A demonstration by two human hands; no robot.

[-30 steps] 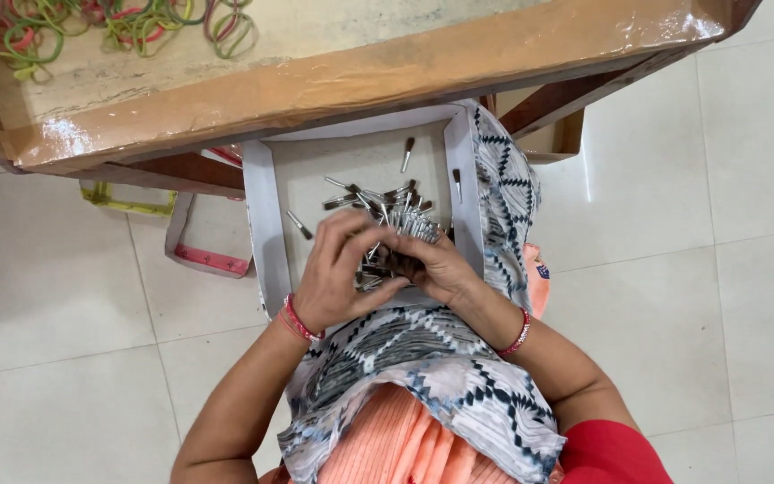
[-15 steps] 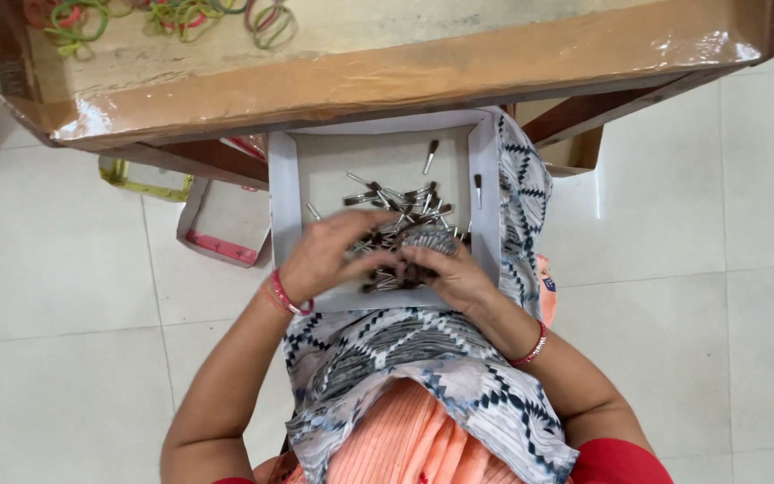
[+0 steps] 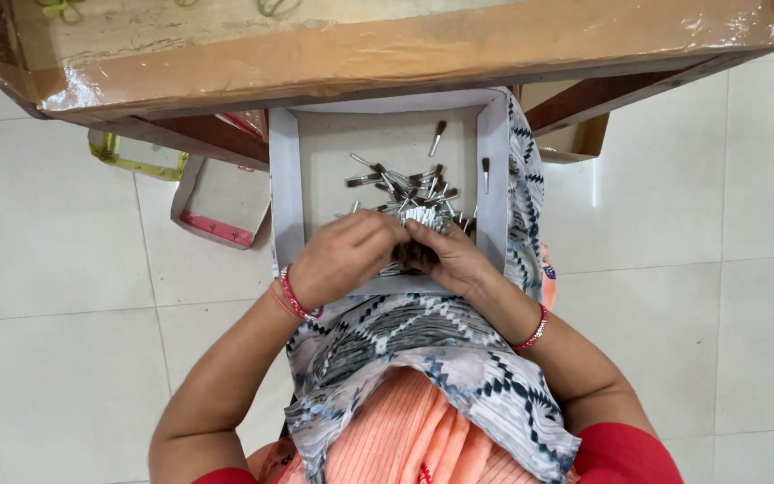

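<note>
At frame centre, left hand and right hand both gripping, apparently, a bundle of small brushes, over a white tray, loose brushes lying above.

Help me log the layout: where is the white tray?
In the head view, the white tray sits centre, on the patterned cloth under the wooden table edge.

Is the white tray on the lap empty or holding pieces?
Holding pieces: the white tray contains scattered small brushes, which both hands gather.

White tray on the lap, holding a heap of small metal-handled brushes; tiled floor beneath, bearing a wooden table and two shallow empty trays.
</note>
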